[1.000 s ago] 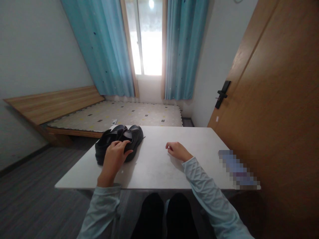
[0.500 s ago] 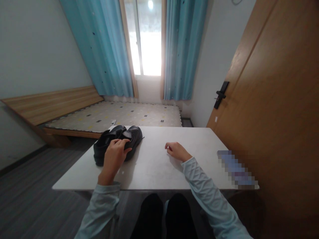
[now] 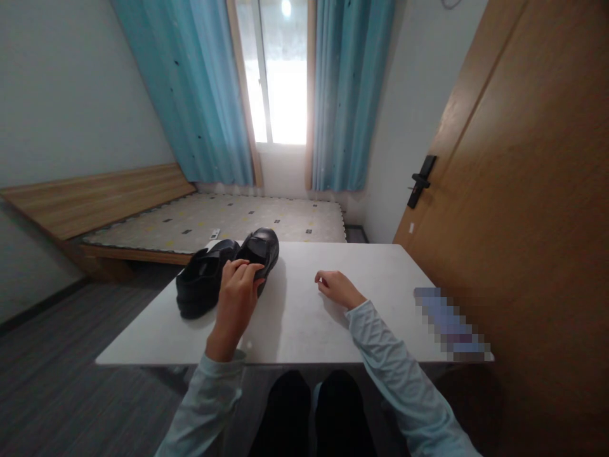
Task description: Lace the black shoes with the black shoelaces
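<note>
My left hand (image 3: 238,289) grips a black shoe (image 3: 264,244) by its heel end, fingers over the collar. The shoe's toe points away from me, and a shadow falls on the table to its right; it seems raised a little. A second black shoe (image 3: 197,285) rests on the table just left of it, toe also pointing away. My right hand (image 3: 337,289) lies at the middle of the table, fingers curled, with nothing visible in them.
The white table (image 3: 304,330) spans the space before me. A blurred bluish flat item (image 3: 447,320) lies at its right edge. Beyond stands a bed (image 3: 266,216) with a small white object (image 3: 215,234). A wooden door (image 3: 523,190) is close on the right.
My left hand has moved to the right with the shoe, drawing it away from the other shoe and slightly up. My right hand has stayed in place.
</note>
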### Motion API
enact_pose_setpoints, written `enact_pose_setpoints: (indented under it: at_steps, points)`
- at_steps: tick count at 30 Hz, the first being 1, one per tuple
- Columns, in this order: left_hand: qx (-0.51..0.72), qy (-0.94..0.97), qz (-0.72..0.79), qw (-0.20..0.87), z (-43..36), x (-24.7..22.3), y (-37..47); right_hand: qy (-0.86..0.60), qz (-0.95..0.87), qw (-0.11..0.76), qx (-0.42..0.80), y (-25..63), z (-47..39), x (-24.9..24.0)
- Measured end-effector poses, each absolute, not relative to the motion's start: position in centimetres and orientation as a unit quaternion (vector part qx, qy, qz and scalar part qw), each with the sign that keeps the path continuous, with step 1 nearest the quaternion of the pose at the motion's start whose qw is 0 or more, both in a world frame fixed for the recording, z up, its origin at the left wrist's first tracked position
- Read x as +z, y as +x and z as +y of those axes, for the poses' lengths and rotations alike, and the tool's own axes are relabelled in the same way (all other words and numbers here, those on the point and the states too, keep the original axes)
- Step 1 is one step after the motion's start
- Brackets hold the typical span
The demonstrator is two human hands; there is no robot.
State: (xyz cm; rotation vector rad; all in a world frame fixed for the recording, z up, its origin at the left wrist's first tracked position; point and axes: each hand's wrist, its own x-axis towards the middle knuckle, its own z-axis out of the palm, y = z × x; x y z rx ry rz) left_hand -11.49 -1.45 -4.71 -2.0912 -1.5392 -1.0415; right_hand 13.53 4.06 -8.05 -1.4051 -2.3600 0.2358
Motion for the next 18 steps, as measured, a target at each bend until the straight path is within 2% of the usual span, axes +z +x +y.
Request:
enact_pose_setpoints:
  at_steps: [8,18]
  points:
    - [-0.431,-0.735,-0.505,0.142,-3.2,-5.3,-6.5,-0.561,-0.784,0.258,0.056,13.3,4.3,-7.5]
    - [-0.449,-0.750,-0.476,0.098,-5.1,-7.4,-1.9,-0.563,-0.703,0.426,0.084,13.2,4.5,-6.2]
